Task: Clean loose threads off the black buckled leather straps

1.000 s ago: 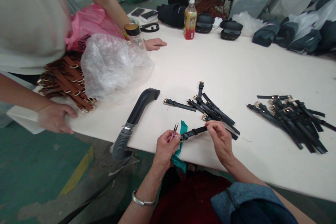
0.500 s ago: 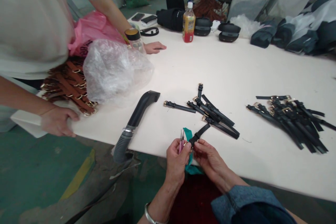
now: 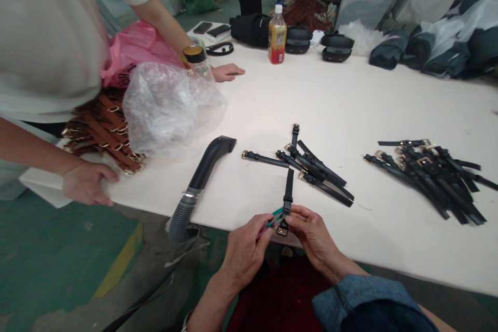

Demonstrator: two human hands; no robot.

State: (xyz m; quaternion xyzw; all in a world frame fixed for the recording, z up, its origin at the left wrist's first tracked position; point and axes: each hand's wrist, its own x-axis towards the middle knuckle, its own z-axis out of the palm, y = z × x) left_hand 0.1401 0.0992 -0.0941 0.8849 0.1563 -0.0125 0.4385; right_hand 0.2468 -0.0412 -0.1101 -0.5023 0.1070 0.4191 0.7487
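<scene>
My two hands are close together at the lower centre of the frame, by the near edge of the table (image 3: pixel 330 109). My right hand (image 3: pixel 317 238) pinches the black strap (image 3: pixel 288 187) near its gold buckle (image 3: pixel 282 230), with the buckle end towards me and the tail pointing up the frame. My left hand (image 3: pixel 247 246) is closed round the small pink-handled snips (image 3: pixel 260 233), whose blades slant towards the strap, a teal strip (image 3: pixel 274 212) beside them. Whether the tips touch the leather I cannot tell.

To do this well, I would pinch firmly just behind the buckle so the strap cannot twist, and lay the blades nearly flat along its edge, so the points don't nick the surface. My right fingertips sit very near the blades, so small, slow closings seem wisest. The teal strip should hang clear of the cut. Working short of the loose straps (image 3: pixel 322 174) at centre right and the heap (image 3: pixel 436 176) at far right leaves my wrists room.
</scene>
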